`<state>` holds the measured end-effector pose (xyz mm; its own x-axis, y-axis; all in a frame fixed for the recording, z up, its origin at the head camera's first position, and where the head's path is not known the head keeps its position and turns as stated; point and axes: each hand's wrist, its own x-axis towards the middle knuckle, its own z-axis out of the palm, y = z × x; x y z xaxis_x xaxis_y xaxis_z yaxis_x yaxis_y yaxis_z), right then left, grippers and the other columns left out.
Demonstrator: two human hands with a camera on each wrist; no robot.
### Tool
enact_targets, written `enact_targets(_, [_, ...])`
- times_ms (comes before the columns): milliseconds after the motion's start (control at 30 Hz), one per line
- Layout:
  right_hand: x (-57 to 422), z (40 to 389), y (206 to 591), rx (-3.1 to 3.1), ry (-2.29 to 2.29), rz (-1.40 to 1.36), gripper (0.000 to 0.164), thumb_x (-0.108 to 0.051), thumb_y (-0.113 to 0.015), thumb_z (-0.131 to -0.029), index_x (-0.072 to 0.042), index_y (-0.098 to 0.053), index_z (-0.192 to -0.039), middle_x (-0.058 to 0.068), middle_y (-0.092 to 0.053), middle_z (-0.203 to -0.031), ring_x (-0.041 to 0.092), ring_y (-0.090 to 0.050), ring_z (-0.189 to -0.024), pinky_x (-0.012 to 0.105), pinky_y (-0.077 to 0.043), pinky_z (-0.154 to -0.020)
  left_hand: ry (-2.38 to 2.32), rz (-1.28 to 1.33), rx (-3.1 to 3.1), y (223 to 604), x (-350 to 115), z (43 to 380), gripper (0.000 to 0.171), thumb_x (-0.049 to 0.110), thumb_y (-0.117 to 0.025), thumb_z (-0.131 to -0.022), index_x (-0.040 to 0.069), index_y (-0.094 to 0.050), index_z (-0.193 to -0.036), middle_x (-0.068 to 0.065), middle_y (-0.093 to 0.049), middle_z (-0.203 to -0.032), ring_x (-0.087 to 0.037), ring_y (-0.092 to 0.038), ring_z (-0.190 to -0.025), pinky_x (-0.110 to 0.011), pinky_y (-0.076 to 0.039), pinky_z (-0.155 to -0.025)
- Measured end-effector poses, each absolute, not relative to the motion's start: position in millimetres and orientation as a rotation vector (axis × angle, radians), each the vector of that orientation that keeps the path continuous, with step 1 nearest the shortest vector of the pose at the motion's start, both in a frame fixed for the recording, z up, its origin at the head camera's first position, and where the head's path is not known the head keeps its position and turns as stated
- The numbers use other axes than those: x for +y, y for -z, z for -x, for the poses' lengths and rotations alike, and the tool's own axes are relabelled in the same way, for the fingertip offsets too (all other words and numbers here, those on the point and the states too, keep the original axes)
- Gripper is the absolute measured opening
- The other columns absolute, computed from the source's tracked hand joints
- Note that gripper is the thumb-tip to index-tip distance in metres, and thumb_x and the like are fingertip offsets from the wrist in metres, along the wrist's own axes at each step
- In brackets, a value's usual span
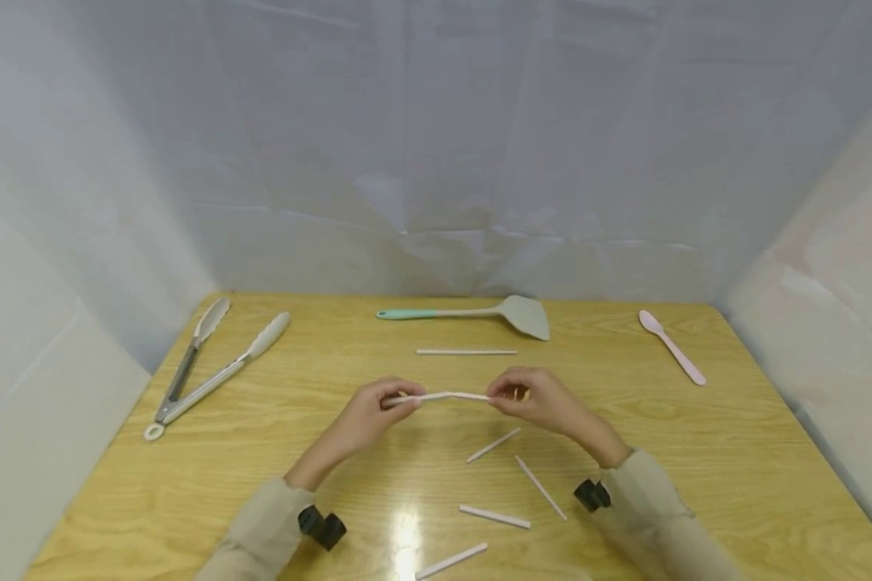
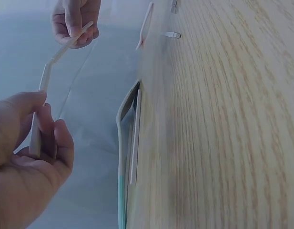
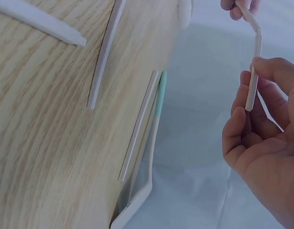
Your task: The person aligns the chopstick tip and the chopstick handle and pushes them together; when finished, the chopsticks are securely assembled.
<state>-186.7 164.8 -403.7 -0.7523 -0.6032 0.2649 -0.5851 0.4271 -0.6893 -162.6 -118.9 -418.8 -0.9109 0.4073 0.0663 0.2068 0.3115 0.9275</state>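
A thin white stick (image 1: 450, 394) is held up above the table, bent at its middle into a shallow peak. My left hand (image 1: 374, 415) pinches its left half between thumb and fingers, the end lying inside the hand. The right hand (image 1: 545, 399) pinches the other end. In the left wrist view the kink in the stick (image 2: 51, 62) is plain, and its two halves still join. The right wrist view shows the stick (image 3: 257, 47) between thumb and fingertips. Behind the hands lies a straight white stick (image 1: 467, 352).
Several short white stick pieces (image 1: 494, 517) lie nearer me. At the back is a spatula (image 1: 526, 316) with a mint handle. Spread tongs (image 1: 203, 387) lie left, a pink spoon (image 1: 672, 347) right. Pale sheeting (image 1: 436, 161) surrounds the wooden table (image 1: 734, 484).
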Motion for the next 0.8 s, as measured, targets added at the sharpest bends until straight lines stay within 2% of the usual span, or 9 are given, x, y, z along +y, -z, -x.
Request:
enact_targets(100, [165.8, 186.5, 401.8, 2.645, 1.261, 1.103, 0.006, -0.002, -0.067, -0.086, -0.002, -0.071, -0.09, 0.003, -0.066, -0.079, 0.005, -0.055, -0.07, 0.022, -0.048, -0.063, -1.648, -0.589, 2.403, 418.1, -118.1, 164.1, 0.024, 0.013, -0.059, -0.094, 0.0, -0.065, -0.113, -0.017, -0.06, -0.109, -0.029, -0.062, -0.094, -0.032, -0.053, -0.07])
enact_targets(200, [165.7, 186.1, 399.4, 2.671, 1.275, 1.102, 0.006, -0.002, -0.067, -0.086, -0.003, -0.072, -0.09, 0.002, -0.066, -0.079, 0.004, -0.054, -0.071, 0.022, -0.048, -0.063, -1.633, -0.62, 2.433, 416.8, -117.3, 164.7, 0.023, 0.013, -0.059, -0.095, 0.0, -0.065, -0.113, -0.017, -0.06, -0.11, -0.03, -0.062, -0.096, -0.032, -0.052, -0.071])
enact_targets(233, [165.5, 186.0, 398.5, 2.679, 1.284, 1.102, 0.006, -0.002, -0.068, -0.085, -0.003, -0.072, -0.09, 0.001, -0.065, -0.079, 0.004, -0.054, -0.071, 0.022, -0.047, -0.063, -1.626, -0.632, 2.448, 416.0, -116.8, 164.7, 0.023, 0.013, -0.058, -0.095, 0.001, -0.065, -0.113, -0.016, -0.06, -0.11, -0.03, -0.063, -0.098, -0.031, -0.052, -0.072])
enact_targets(333, [164.5, 185.6, 396.6, 2.687, 1.315, 1.092, 0.007, -0.002, -0.067, -0.086, -0.003, -0.072, -0.091, 0.002, -0.065, -0.083, 0.004, -0.055, -0.073, 0.022, -0.048, -0.064, -1.602, -0.665, 2.495, 414.1, -115.6, 164.4, 0.022, 0.013, -0.058, -0.095, 0.002, -0.066, -0.112, -0.015, -0.061, -0.108, -0.022, -0.062, -0.091, -0.026, -0.05, -0.069])
enact_targets(467, [162.7, 185.0, 395.8, 2.693, 1.342, 1.059, 0.008, -0.002, -0.065, -0.088, -0.002, -0.071, -0.094, 0.006, -0.066, -0.089, 0.004, -0.056, -0.075, 0.021, -0.049, -0.064, -1.594, -0.695, 2.539, 413.1, -114.0, 163.9, 0.021, 0.013, -0.058, -0.095, 0.002, -0.066, -0.111, -0.013, -0.062, -0.106, -0.018, -0.06, -0.085, -0.026, -0.05, -0.069])
enact_targets(633, [159.5, 183.2, 398.1, 2.718, 1.388, 1.046, 0.007, -0.001, -0.065, -0.088, -0.002, -0.07, -0.093, 0.006, -0.063, -0.087, 0.003, -0.047, -0.067, 0.02, -0.045, -0.059, -1.58, -0.712, 2.57, 414.6, -111.9, 163.1, 0.021, 0.012, -0.057, -0.095, 0.001, -0.065, -0.111, -0.014, -0.063, -0.108, -0.026, -0.064, -0.096, -0.028, -0.054, -0.077])
enact_targets(800, [155.9, 181.8, 401.9, 2.744, 1.451, 1.095, 0.007, 0.001, -0.067, -0.086, -0.001, -0.07, -0.091, 0.005, -0.06, -0.081, 0.002, -0.04, -0.061, 0.02, -0.038, -0.052, -1.576, -0.689, 2.579, 414.5, -108.0, 161.2, 0.024, 0.013, -0.057, -0.095, 0.001, -0.065, -0.114, -0.015, -0.063, -0.107, -0.026, -0.064, -0.089, -0.024, -0.051, -0.066])
